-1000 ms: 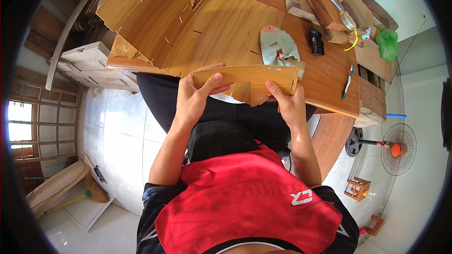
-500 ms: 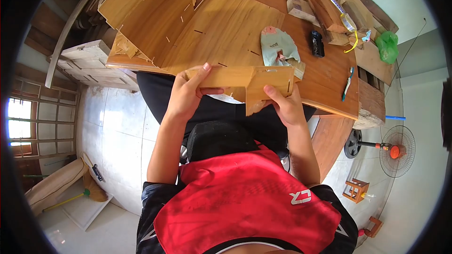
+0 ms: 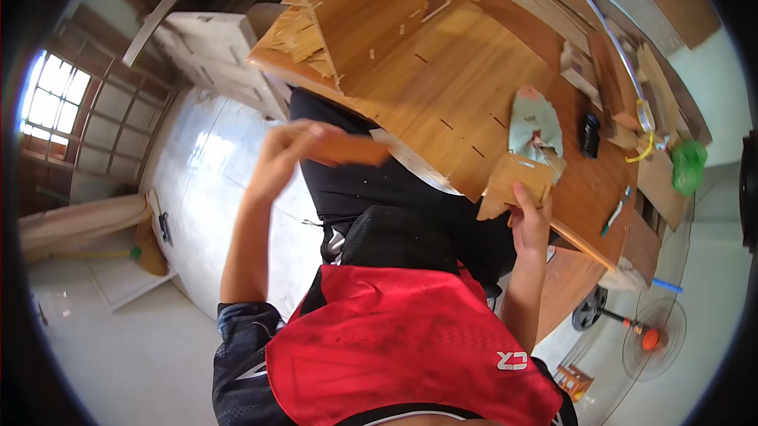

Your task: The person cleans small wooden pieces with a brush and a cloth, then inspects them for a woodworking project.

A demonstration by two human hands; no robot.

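Note:
My left hand, blurred by motion, grips a short flat wooden strip out past the table's near edge, over the floor and my leg. Its fingers wrap the strip's left end. My right hand pinches a thin, pale wooden piece with a slanted lower edge, thumb on top. This piece overlaps the lower part of a light-coloured bag on the table. A large slotted wooden panel lies flat beyond my hands, and a slotted panel stands upright at its left.
A black object, a toothbrush and a tape measure lie to the right. Farther right are a green plastic bag and wood offcuts. Wood scraps sit at the table's left corner. A fan stands at lower right.
The two wooden pieces, held together before, are now apart. My left hand has swung left with the strip, and my right hand has moved right with its piece. The view has turned.

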